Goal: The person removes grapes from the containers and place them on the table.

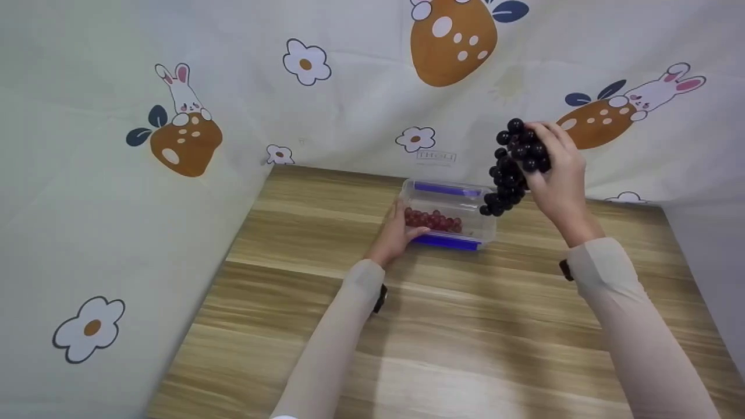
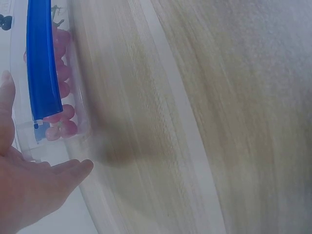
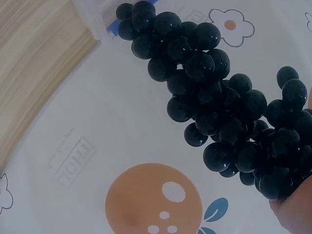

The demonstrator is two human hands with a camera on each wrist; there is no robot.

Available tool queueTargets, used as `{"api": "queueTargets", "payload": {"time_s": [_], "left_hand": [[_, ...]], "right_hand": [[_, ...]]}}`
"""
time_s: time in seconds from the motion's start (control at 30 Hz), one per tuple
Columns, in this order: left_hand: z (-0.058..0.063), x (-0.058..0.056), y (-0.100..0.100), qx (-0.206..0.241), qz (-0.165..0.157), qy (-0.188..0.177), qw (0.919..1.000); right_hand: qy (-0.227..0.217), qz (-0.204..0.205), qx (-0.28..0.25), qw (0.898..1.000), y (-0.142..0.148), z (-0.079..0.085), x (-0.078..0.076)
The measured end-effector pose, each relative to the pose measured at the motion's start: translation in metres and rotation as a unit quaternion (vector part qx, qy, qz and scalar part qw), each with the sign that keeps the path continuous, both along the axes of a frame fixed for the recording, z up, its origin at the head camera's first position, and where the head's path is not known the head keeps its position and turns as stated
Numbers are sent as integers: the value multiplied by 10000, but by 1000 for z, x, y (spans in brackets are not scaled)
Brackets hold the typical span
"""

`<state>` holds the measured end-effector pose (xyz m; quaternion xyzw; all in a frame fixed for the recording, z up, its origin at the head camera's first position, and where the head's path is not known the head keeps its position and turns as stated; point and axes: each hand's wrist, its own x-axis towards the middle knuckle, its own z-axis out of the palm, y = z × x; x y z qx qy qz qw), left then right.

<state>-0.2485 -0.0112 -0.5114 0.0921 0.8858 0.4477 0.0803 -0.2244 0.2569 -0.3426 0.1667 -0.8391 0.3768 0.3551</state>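
The right hand (image 1: 563, 177) is gripping a bunch of black grapes (image 1: 507, 179) between thumb and fingers, the cluster hanging in the air beside and above the right end of a clear plastic container (image 1: 470, 205). The left hand (image 1: 391, 240) is steadying that container's left end, fingers straight and thumb spread apart from them, while red grapes (image 1: 436, 222) are lying inside and the container is sitting on the wood-grain table (image 1: 302, 262).
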Motion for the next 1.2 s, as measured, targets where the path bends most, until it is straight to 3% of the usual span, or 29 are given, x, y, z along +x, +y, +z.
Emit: {"api": "queueTargets", "payload": {"time_s": [0.77, 1.0, 1.2], "left_hand": [[-1, -1, 1, -31, 34, 55, 10000], [1, 1, 1, 10, 152, -200, 9997], [1, 1, 1, -9, 148, -176, 9997]], "right_hand": [[-27, -182, -157, 9997, 18, 0, 5], [-134, -295, -147, 9994, 26, -4, 6], [-143, -359, -180, 9991, 32, -10, 5]]}}
